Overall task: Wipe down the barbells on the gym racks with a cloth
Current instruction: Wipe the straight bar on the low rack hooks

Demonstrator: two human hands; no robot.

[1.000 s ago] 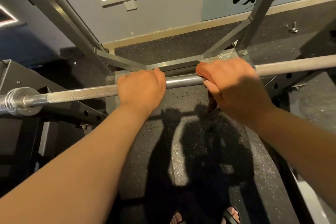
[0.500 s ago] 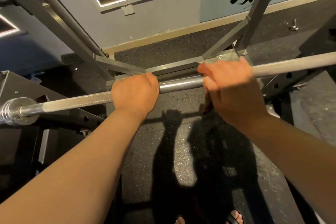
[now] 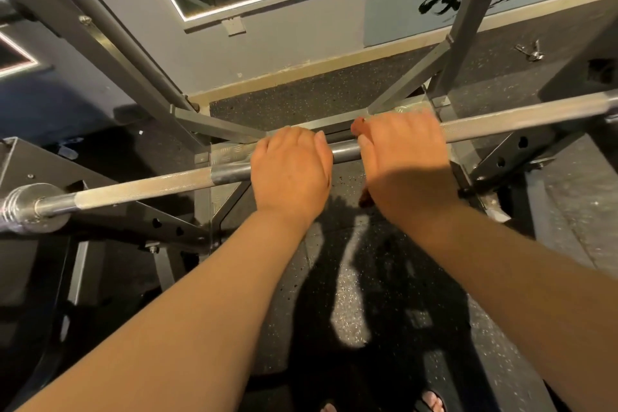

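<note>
Item one, my left hand (image 3: 291,170): fingers curled over the top of the barbell (image 3: 143,186), gripping bare smooth steel; held so, I judge, to stop the bar rolling while the other hand rubs. Item two, my right hand (image 3: 404,160): fingers wrapped round the same bar just beside my left, a short stretch of shaft showing between the two; closed on the cloth (image 3: 366,199), which lies between palm and metal. Item three, the cloth: reddish-brown, mostly hidden under my right fingers; one corner peeps out beyond my forefinger, a tail hangs below the heel of the palm; wrapped round the shaft, I judge, so one stroke covers the whole circumference. Item four, the barbell: runs crosswise under both sets of fingers; knurled lengths lie outward of each hand; its collar (image 3: 26,207) sits far off past my left fingers. Item five, the rack (image 3: 133,216): black holed arms below and outward of my fingers. Step in hand, by my reckoning: wiping the middle of the shaft; the knurled stretch outward of my right fingers likely awaits.
</note>
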